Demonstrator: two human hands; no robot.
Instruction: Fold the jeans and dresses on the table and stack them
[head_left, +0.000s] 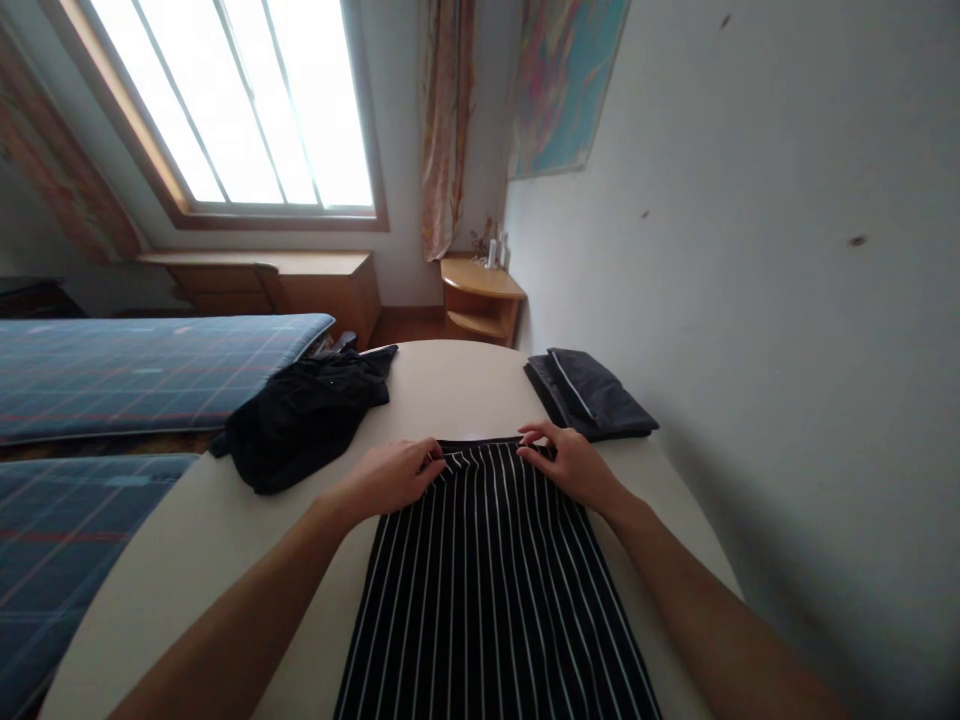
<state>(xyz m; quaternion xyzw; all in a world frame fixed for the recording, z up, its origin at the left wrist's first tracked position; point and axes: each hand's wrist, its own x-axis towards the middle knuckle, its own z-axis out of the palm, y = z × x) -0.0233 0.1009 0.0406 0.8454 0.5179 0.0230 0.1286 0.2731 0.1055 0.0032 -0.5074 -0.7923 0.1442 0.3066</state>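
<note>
- The striped cloth (487,580) lies on the table (454,385), from six o'clock up to the middle.
- Our left hand (399,474) pinches its top edge at eleven o'clock.
- Our right hand (576,464) curls, a bit open, at one o'clock; we can't tell if it grips.
- The striped cloth looks soft, light and floppy, best held by both top corners.

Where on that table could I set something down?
Bare tabletop shows at the far edge, between crumpled black garment and folded dark garment, and at left, between that black garment and the left forearm. The middle is crowded by striped garment, left hand and right hand.
</note>
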